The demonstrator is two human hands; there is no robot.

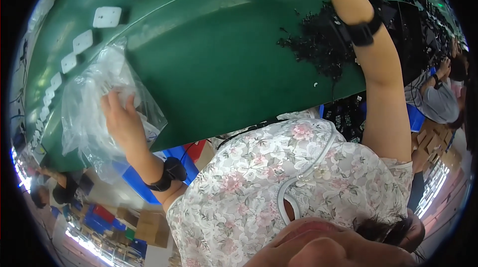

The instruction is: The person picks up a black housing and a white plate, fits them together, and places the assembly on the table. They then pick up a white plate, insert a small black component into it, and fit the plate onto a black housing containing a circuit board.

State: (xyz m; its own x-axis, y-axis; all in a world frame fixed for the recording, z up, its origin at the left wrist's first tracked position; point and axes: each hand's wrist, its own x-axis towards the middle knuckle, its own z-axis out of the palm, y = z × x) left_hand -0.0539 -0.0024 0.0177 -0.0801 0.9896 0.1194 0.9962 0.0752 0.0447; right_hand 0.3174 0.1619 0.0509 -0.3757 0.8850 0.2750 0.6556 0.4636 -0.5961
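My left hand (123, 123) is at a clear plastic bag (82, 112) on the left of the green table. Its fingers are bent and closed on the bag, and some fingertips are hidden in the folds. Whitish contents show dimly through the plastic; their kind cannot be made out. My right arm stretches toward the far side, and the hand lies beyond the upper edge of the picture. Below that forearm is a heap of small black parts (318, 43) on the table.
White rounded plates (107, 17) stand in a curved row along the far left of the green table (224, 53). More black parts (433, 28) crowd the right side. Blue bins (139, 182) sit below the near edge. Other people (433, 95) work at both sides.
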